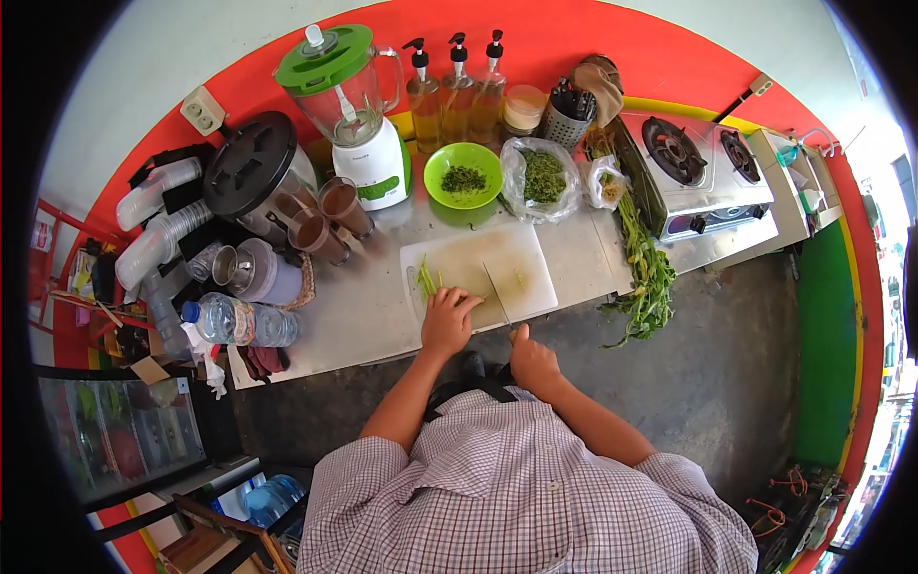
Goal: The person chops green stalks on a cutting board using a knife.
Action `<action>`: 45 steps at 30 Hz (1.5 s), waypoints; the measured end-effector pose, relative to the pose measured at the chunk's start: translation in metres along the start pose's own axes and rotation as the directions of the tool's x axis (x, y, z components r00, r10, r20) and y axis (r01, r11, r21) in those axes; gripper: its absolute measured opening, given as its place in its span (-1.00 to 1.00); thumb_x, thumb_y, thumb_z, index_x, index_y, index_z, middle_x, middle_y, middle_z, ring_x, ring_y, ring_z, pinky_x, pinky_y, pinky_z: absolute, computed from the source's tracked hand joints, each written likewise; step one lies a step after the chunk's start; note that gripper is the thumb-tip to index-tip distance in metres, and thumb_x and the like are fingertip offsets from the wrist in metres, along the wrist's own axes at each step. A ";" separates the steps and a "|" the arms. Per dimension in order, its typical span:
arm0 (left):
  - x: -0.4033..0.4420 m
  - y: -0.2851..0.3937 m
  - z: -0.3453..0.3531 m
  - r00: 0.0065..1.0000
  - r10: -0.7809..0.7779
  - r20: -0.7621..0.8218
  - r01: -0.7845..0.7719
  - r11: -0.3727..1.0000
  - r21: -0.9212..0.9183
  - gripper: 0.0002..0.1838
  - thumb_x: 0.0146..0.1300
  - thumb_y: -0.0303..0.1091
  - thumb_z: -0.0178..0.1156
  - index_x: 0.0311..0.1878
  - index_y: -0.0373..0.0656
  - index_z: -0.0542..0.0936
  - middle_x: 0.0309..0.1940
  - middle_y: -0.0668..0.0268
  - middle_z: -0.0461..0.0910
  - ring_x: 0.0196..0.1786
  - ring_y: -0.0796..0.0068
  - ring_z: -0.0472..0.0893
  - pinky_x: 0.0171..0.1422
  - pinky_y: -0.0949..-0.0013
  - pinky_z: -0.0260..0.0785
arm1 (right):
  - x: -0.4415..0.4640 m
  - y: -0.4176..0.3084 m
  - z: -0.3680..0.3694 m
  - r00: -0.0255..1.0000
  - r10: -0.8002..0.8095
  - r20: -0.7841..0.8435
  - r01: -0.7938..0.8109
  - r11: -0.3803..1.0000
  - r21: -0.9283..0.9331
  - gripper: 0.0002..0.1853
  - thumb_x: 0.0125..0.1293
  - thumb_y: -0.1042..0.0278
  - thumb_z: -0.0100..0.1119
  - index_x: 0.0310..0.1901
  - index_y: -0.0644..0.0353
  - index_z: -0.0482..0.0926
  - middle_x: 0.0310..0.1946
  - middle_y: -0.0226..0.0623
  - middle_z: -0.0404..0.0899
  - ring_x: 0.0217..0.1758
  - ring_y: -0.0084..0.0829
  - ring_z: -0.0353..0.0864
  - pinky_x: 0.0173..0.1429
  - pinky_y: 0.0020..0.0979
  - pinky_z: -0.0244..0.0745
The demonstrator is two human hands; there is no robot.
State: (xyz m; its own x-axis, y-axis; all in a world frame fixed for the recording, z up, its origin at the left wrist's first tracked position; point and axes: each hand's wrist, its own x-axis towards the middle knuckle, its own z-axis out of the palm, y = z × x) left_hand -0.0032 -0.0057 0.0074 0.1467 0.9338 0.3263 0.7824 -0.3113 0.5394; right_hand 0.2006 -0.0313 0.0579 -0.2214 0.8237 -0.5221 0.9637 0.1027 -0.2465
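On the white cutting board (459,253), a few thin green stems (426,279) lie at the left, running up to the fingertips of my left hand (447,320). Those fingers are bent down over the stems' lower ends, with the thumb pointing right. My right hand (535,364) is wrapped round the handle of a knife (498,294) at the board's front edge. Its blade slants up and left across the board, apart from the stems. Small pale green bits (521,279) lie right of the blade.
Behind the board stand a green bowl (435,182) of chopped greens, a plastic bag (542,179) of chopped greens and a blender (368,163). Leafy stalks (643,277) hang over the counter edge, near a gas stove (706,172). Brown-filled cups (320,239) and a water bottle (249,320) stand left.
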 end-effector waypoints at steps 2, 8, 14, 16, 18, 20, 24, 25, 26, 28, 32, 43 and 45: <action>0.001 0.001 -0.001 1.000 0.004 -0.001 -0.004 1.000 -0.003 -0.66 0.17 -0.51 0.18 -0.02 0.00 0.75 -0.13 0.35 0.57 0.05 0.21 0.49 0.20 0.13 0.32 | 0.009 0.007 0.008 1.000 -0.011 -0.025 0.011 1.000 -0.002 -0.44 0.38 0.38 0.01 0.32 0.53 0.22 -0.24 0.20 0.73 -0.15 0.14 0.79 -0.05 0.02 0.70; -0.002 -0.003 0.001 1.000 -0.002 0.030 0.001 0.999 0.039 -0.63 0.18 -0.46 0.19 0.04 0.06 0.74 -0.09 0.37 0.56 0.09 0.25 0.47 0.22 0.15 0.31 | 0.008 -0.002 -0.018 0.997 -0.056 -0.056 0.054 0.998 -0.039 -0.43 0.36 0.41 0.04 0.32 0.54 0.20 -0.25 0.17 0.73 -0.17 0.10 0.80 -0.08 0.03 0.70; 0.000 0.002 -0.002 0.999 0.029 -0.020 -0.028 0.999 0.016 -0.69 0.20 -0.49 0.20 -0.02 0.00 0.75 -0.16 0.33 0.56 0.03 0.21 0.50 0.17 0.13 0.33 | 0.018 0.001 -0.016 0.998 -0.061 0.019 0.062 0.996 -0.064 -0.35 0.38 0.35 0.10 0.37 0.56 0.15 -0.15 0.17 0.74 -0.08 0.09 0.79 0.02 -0.01 0.69; -0.001 0.000 0.001 1.000 0.005 0.000 -0.005 1.000 0.020 -0.63 0.17 -0.47 0.19 0.03 0.06 0.74 -0.13 0.36 0.54 0.05 0.25 0.48 0.19 0.15 0.32 | 0.019 0.007 -0.034 0.992 -0.119 0.030 0.119 0.993 0.001 -0.41 0.39 0.34 0.09 0.31 0.56 0.19 -0.15 0.19 0.73 -0.07 0.12 0.78 0.04 0.01 0.68; -0.001 -0.001 0.001 1.000 0.006 0.011 -0.006 1.000 0.029 -0.64 0.17 -0.47 0.19 0.02 0.06 0.74 -0.14 0.36 0.54 0.04 0.25 0.48 0.17 0.15 0.32 | 0.006 0.005 -0.042 0.993 -0.108 0.048 0.107 0.994 0.005 -0.44 0.39 0.34 0.09 0.28 0.54 0.21 -0.15 0.19 0.73 -0.07 0.13 0.78 0.04 0.01 0.68; -0.001 0.000 0.002 1.000 0.009 0.013 -0.009 0.999 0.035 -0.64 0.17 -0.48 0.20 0.01 0.05 0.74 -0.14 0.36 0.54 0.04 0.25 0.49 0.16 0.15 0.32 | -0.001 0.003 -0.036 0.994 -0.095 0.060 0.095 0.996 0.001 -0.47 0.40 0.34 0.09 0.25 0.52 0.23 -0.15 0.19 0.73 -0.06 0.13 0.77 0.04 0.00 0.68; 0.002 0.002 0.000 1.000 0.015 -0.009 -0.014 1.000 0.023 -0.66 0.15 -0.49 0.20 -0.02 0.04 0.74 -0.16 0.37 0.54 0.01 0.25 0.49 0.12 0.16 0.33 | 0.002 -0.001 -0.008 0.997 -0.026 0.076 0.026 1.000 0.001 -0.48 0.36 0.36 0.09 0.23 0.49 0.22 -0.14 0.19 0.72 -0.05 0.13 0.77 0.05 0.00 0.67; 0.002 0.002 -0.002 1.000 0.016 -0.005 -0.016 0.999 0.031 -0.66 0.14 -0.49 0.21 -0.02 0.04 0.74 -0.16 0.37 0.54 0.00 0.25 0.49 0.11 0.16 0.33 | 0.002 -0.004 -0.012 0.996 -0.035 0.085 0.035 0.999 0.003 -0.48 0.36 0.37 0.09 0.23 0.49 0.21 -0.14 0.18 0.72 -0.04 0.12 0.77 0.05 0.00 0.67; 0.002 0.001 0.000 1.000 0.019 -0.013 -0.019 0.999 0.030 -0.66 0.14 -0.49 0.21 -0.02 0.04 0.74 -0.16 0.37 0.54 0.00 0.25 0.49 0.11 0.16 0.33 | 0.003 -0.005 -0.017 0.995 -0.045 0.093 0.045 0.999 0.004 -0.48 0.35 0.38 0.09 0.24 0.50 0.21 -0.14 0.18 0.72 -0.03 0.11 0.77 0.06 0.00 0.67; 0.001 -0.001 0.004 1.000 0.004 -0.015 -0.003 0.999 0.041 -0.66 0.14 -0.49 0.22 -0.02 0.04 0.74 -0.16 0.36 0.54 0.00 0.26 0.49 0.11 0.16 0.33 | -0.004 -0.010 -0.043 0.992 -0.055 0.109 0.056 0.998 -0.006 -0.47 0.35 0.38 0.10 0.24 0.50 0.21 -0.13 0.18 0.72 -0.02 0.10 0.77 0.06 -0.01 0.67; 0.002 0.000 0.002 1.000 0.013 0.004 -0.013 0.998 0.055 -0.66 0.14 -0.48 0.22 -0.02 0.05 0.74 -0.16 0.37 0.54 0.01 0.26 0.49 0.11 0.16 0.33 | -0.007 -0.007 -0.032 0.990 -0.052 0.135 0.050 0.999 0.018 -0.44 0.33 0.38 0.14 0.25 0.51 0.22 -0.16 0.14 0.73 -0.05 0.05 0.79 0.04 -0.05 0.69; 0.002 0.001 0.001 0.999 0.028 -0.018 -0.026 0.996 0.087 -0.65 0.13 -0.44 0.23 0.00 0.06 0.75 -0.14 0.40 0.56 0.02 0.27 0.50 0.10 0.15 0.33 | 0.001 -0.014 -0.018 0.995 -0.031 0.097 0.038 0.997 -0.072 -0.30 0.32 0.37 0.11 0.39 0.58 0.14 -0.19 0.13 0.74 -0.13 0.02 0.81 -0.02 -0.04 0.69; 0.003 0.000 0.002 0.999 0.035 -0.023 -0.032 0.995 0.095 -0.65 0.13 -0.44 0.23 0.00 0.06 0.75 -0.14 0.40 0.56 0.02 0.27 0.50 0.10 0.15 0.34 | 0.009 -0.011 -0.009 0.992 -0.022 0.120 0.031 0.997 -0.072 -0.31 0.33 0.36 0.11 0.39 0.57 0.15 -0.18 0.12 0.75 -0.13 0.02 0.81 -0.02 -0.05 0.69</action>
State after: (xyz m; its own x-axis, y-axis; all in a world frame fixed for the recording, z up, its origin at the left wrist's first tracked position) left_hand -0.0015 -0.0027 0.0070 0.1599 0.9182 0.3625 0.8311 -0.3233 0.4524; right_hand 0.1898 -0.0202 0.0632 -0.2588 0.7481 -0.6111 0.9647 0.1680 -0.2028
